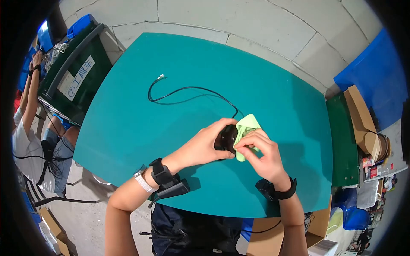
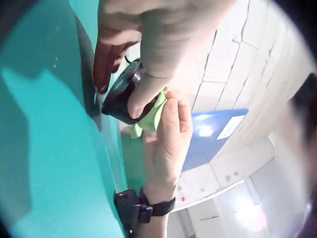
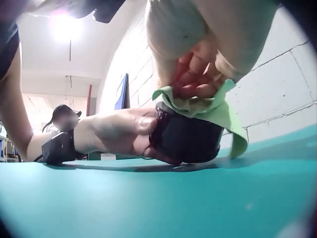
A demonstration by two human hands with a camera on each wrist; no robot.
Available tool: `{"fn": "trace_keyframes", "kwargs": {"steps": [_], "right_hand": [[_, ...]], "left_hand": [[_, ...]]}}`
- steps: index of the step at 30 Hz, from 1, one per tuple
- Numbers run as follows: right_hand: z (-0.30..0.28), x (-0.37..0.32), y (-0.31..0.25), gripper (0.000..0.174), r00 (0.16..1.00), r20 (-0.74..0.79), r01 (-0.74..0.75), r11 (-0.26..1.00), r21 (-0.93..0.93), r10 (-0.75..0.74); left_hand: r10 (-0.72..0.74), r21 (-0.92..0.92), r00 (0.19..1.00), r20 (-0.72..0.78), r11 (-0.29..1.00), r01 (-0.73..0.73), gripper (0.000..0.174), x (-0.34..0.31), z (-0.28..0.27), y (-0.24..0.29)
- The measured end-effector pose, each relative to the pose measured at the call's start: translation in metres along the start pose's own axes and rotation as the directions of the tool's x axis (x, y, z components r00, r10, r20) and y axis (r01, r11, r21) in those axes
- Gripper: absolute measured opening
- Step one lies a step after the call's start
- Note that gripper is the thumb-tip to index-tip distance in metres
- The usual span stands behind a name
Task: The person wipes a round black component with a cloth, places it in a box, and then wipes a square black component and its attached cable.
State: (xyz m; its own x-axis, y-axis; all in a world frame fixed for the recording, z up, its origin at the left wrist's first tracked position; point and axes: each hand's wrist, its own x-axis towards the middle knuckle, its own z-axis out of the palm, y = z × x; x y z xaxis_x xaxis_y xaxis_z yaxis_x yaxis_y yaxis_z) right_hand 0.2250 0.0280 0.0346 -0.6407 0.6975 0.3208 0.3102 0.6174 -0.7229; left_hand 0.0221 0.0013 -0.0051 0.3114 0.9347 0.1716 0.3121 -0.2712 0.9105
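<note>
A glossy black object [image 1: 225, 140] with a black cable [image 1: 192, 88] sits at the middle of the green table [image 1: 128, 115]. The left hand [image 1: 200, 144] grips it from the left, thumb on the near side and fingers on the far side. The right hand [image 1: 264, 155] pinches a light green cloth [image 1: 247, 123] against the object's right side. In the left wrist view the cloth [image 2: 151, 119] lies at the end of the black object [image 2: 121, 96]. In the right wrist view the cloth [image 3: 228, 119] drapes over the black body [image 3: 185, 136], the right fingers [image 3: 195, 79] bunched on it.
The cable's white connector [image 1: 161, 77] lies on the table's far left part. A dark green cart [image 1: 72, 77] and a seated person [image 1: 38, 141] are at the left. Cardboard boxes [image 1: 358, 119] stand at the right, and a block wall [image 1: 256, 25] runs behind the table.
</note>
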Motion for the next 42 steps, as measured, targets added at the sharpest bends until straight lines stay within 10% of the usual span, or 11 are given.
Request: {"fn": "trace_keyframes", "kwargs": {"steps": [2, 6, 12, 14, 18, 26, 35, 39, 42], "right_hand": [[0.002, -0.002, 0.004, 0.017, 0.996, 0.03, 0.08, 0.996, -0.047, -0.079], [0.003, 0.002, 0.004, 0.038, 0.996, 0.032, 0.087, 0.99, -0.109, -0.084], [0.001, 0.002, 0.007, 0.055, 0.995, -0.033, -0.095, 0.992, -0.084, 0.093], [-0.003, 0.003, 0.001, 0.054, 0.917, 0.084, -0.399, 0.899, 0.18, 0.39], [-0.002, 0.001, 0.01, 0.053, 0.925, 0.079, -0.38, 0.902, 0.206, 0.372], [-0.002, 0.001, 0.005, 0.053, 0.985, 0.124, 0.139, 0.981, -0.133, -0.123], [0.002, 0.003, 0.004, 0.028, 0.961, -0.275, -0.093, 0.957, -0.275, 0.014], [0.002, 0.003, -0.009, 0.026, 0.986, -0.13, 0.042, 0.901, -0.432, -0.108], [0.002, 0.003, -0.001, 0.019, 0.937, -0.35, -0.085, 0.966, -0.243, -0.006]], "left_hand": [[-0.111, -0.489, 0.984, 0.137, 0.857, 0.165, 0.076, 0.0, 0.003, -0.009], [-0.119, -0.619, 0.977, 0.175, 0.759, 0.203, 0.074, 0.001, 0.007, -0.01], [-0.009, -0.522, 0.993, 0.122, 0.85, 0.072, 0.076, 0.003, 0.008, -0.007], [-0.059, -0.59, 0.991, 0.119, 0.799, 0.119, 0.076, 0.0, 0.007, 0.0], [-0.139, -0.681, 0.987, 0.086, 0.714, 0.16, 0.078, 0.0, 0.006, 0.004], [-0.179, -0.766, 0.981, 0.08, 0.619, 0.176, 0.07, 0.0, 0.012, -0.001], [-0.082, -0.612, 0.997, -0.013, 0.789, 0.057, 0.071, 0.002, 0.016, -0.003], [-0.041, -0.557, 0.999, -0.006, 0.83, 0.031, 0.068, 0.0, 0.018, -0.007], [-0.077, -0.524, 0.996, -0.041, 0.85, 0.045, 0.066, 0.0, 0.013, 0.004]]}}
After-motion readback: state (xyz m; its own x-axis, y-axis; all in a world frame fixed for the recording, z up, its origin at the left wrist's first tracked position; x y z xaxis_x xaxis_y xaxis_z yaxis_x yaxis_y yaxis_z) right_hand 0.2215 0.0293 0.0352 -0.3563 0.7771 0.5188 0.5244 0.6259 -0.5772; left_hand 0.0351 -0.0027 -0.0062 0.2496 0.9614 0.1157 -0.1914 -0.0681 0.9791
